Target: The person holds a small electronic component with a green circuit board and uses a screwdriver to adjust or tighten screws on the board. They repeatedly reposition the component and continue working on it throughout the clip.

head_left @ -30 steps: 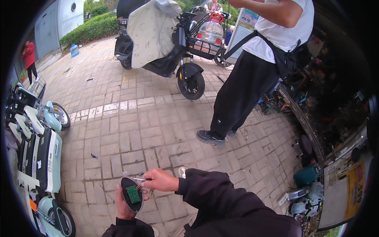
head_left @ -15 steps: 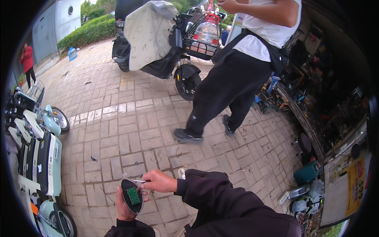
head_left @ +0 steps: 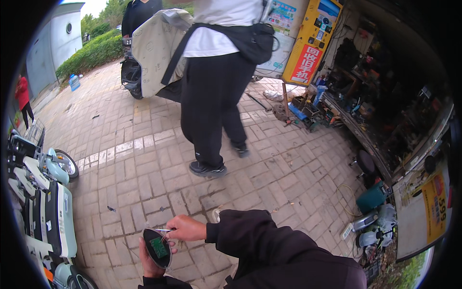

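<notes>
My left hand (head_left: 149, 261) cradles an oval dark housing (head_left: 151, 237) from below, its fingers round the sides. A small green circuit board (head_left: 159, 247) sits inside it, with thin wires at the upper right. My right hand (head_left: 186, 227) is closed on a thin silver tool (head_left: 162, 229) over the top of the housing, beside those wires; what kind of tool it is, I cannot make out.
A person in black trousers (head_left: 204, 111) stands ahead, before a covered scooter (head_left: 153, 53). White-and-mint scooters (head_left: 60, 216) line the left. Tools (head_left: 302, 110), a workbench (head_left: 357, 130), a yellow kiosk (head_left: 320, 19) and a green case (head_left: 369, 196) are on the right. Another person in red (head_left: 21, 94) stands far left.
The person in black trousers has stepped leftward across the paving. The view has shifted, revealing the yellow kiosk. My hands and the housing sit slightly lower and further left in the picture.
</notes>
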The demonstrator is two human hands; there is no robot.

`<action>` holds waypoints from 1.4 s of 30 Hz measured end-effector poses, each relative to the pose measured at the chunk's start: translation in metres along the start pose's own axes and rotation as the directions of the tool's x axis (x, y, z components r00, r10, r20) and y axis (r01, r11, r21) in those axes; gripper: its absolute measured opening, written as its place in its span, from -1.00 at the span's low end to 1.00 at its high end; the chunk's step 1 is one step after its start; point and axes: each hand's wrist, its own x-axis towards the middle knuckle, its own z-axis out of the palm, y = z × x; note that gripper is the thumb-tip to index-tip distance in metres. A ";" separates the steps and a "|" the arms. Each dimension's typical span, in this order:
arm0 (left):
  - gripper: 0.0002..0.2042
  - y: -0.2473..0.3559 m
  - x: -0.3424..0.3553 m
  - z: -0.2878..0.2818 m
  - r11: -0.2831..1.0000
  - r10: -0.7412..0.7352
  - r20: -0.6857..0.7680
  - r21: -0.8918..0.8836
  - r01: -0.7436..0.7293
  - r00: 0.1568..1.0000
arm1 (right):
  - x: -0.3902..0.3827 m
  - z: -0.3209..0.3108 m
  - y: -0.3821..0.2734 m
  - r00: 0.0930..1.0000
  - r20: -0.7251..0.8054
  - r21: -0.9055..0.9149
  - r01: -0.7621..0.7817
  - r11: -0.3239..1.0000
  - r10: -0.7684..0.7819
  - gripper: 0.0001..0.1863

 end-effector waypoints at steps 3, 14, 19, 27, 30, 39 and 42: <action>-0.25 0.001 0.000 0.001 1.000 -0.003 -0.009 0.027 0.004 1.000 | -0.001 0.000 0.004 1.000 0.023 0.033 -0.010 0.999 0.009 -0.73; -0.35 -0.006 0.000 -0.013 0.995 -0.054 0.114 -0.073 0.063 0.992 | -0.002 -0.005 0.008 0.992 0.114 -0.104 -0.040 0.994 0.052 -0.80; -0.32 -0.005 0.000 -0.016 0.991 -0.059 0.144 -0.108 0.075 0.988 | 0.000 -0.002 0.000 0.998 0.070 0.005 0.002 1.000 -0.002 -0.76; -0.38 0.000 -0.007 -0.012 0.991 -0.016 0.149 -0.126 0.035 0.989 | -0.007 0.000 -0.019 0.967 0.137 0.133 -0.233 0.963 0.215 -0.88; -0.37 0.001 -0.007 -0.011 0.993 -0.030 0.137 -0.107 0.045 0.990 | -0.007 0.000 -0.020 0.966 0.124 0.169 -0.247 0.954 0.228 -0.83; -0.36 0.000 -0.005 -0.013 0.994 -0.032 0.148 -0.098 0.046 0.989 | -0.009 -0.001 -0.013 0.968 0.124 0.209 -0.241 0.948 0.219 -0.87; -0.36 0.000 -0.006 -0.012 0.994 -0.021 0.161 -0.103 0.038 0.987 | -0.008 -0.001 -0.012 0.964 0.127 0.238 -0.260 0.936 0.235 -0.88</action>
